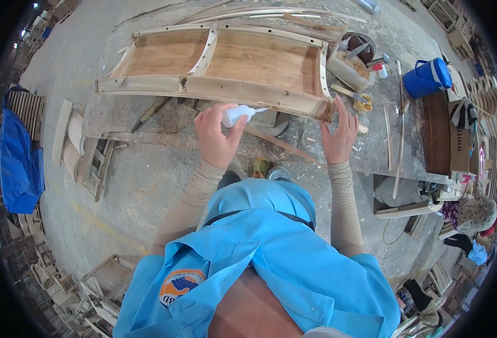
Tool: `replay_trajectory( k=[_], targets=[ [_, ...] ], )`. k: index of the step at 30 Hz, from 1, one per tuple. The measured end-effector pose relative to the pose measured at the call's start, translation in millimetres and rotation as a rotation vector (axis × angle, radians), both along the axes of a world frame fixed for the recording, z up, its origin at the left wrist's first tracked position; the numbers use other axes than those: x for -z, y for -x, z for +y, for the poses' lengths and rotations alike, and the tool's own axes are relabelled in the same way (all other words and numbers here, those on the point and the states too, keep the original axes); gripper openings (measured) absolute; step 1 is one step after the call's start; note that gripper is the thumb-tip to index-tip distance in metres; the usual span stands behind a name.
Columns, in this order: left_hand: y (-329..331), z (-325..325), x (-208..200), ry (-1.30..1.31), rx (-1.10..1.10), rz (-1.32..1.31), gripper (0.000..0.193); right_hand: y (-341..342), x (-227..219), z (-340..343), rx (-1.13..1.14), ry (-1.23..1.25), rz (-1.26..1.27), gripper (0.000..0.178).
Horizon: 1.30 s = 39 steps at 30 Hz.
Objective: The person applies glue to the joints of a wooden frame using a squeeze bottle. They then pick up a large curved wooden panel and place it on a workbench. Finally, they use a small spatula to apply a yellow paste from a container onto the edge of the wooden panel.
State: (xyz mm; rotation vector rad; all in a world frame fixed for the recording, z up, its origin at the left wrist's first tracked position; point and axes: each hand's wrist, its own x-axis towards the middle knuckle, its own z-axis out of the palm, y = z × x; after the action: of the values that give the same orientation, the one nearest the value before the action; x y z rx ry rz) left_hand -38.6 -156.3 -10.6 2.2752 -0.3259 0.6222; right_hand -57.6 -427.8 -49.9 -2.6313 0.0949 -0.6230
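My left hand [217,135] is closed around a small white squeeze bottle [236,116], which lies tilted with its thin nozzle pointing right. The bottle is just below the near rail of a curved wooden frame [234,87]. Brown board panels back this frame, and a crossbar divides it in two. Beside the frame's near right corner, my right hand [340,135] has its fingers stretched upward and its thumb apart. The fingertips are very close to that corner; I cannot tell whether they touch it. Nothing shows in the right hand.
The frame lies on a worn grey worktable [367,147]. A cut-open container [350,70] of odds and ends, a roll of yellow tape [363,102] and a blue jug [427,78] stand to the right. Thin wood strips [388,138] lie nearby. Wooden parts [99,163] lean at the left.
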Motion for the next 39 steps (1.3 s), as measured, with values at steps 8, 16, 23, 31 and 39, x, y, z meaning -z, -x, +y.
replay_trajectory(
  k=[8, 16, 23, 31, 39],
  targets=[
    [-6, 17, 3, 0.029, -0.048, 0.001, 0.027, 0, -3, -1, -0.004, -0.009, 0.019, 0.077],
    [0, 18, 2, 0.075, -0.057, 0.043, 0.026, 0, -3, -1, -0.001, -0.036, 0.042, 0.076],
    [-2, 21, 6, 0.044, -0.052, 0.042, 0.026, 0, -3, -2, 0.005, -0.028, 0.054, 0.076],
    [3, 12, 0, 0.015, -0.027, -0.014, 0.026, -1, -2, -3, -0.012, -0.032, 0.043, 0.075],
    [-1, 24, 5, 0.016, -0.065, 0.005, 0.026, -1, -3, -3, -0.005, -0.027, 0.057, 0.074]
  ],
)
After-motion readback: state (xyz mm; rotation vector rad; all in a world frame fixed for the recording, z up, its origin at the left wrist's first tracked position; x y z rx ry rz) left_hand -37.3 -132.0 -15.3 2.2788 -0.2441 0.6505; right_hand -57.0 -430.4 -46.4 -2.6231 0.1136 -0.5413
